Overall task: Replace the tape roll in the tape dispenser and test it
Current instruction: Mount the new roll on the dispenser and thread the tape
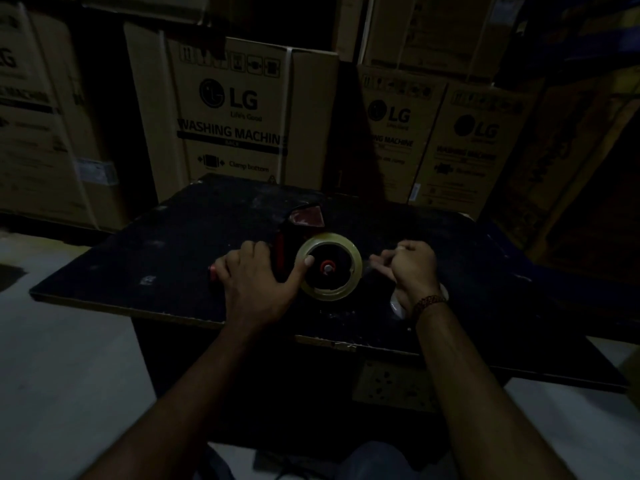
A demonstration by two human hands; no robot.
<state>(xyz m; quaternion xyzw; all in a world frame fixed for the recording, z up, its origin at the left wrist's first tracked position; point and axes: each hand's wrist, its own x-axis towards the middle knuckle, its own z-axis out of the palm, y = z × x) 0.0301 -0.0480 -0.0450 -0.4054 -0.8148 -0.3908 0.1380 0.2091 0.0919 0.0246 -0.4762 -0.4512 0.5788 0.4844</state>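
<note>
Gripping the red dispenser (282, 245), the left hand (252, 278) thumbs its glossy ring-shaped tape roll (354, 259); right hand (412, 268) blurred, grasp unclear

Carton print, far side of the scene
The far centre carton (235, 116) reads "LG", "Life's Good", "WASHING MACHIN" and "Clamp bottom". The two far right cartons (474, 143) each read "LG" and "WASHING MACHINE".
</note>
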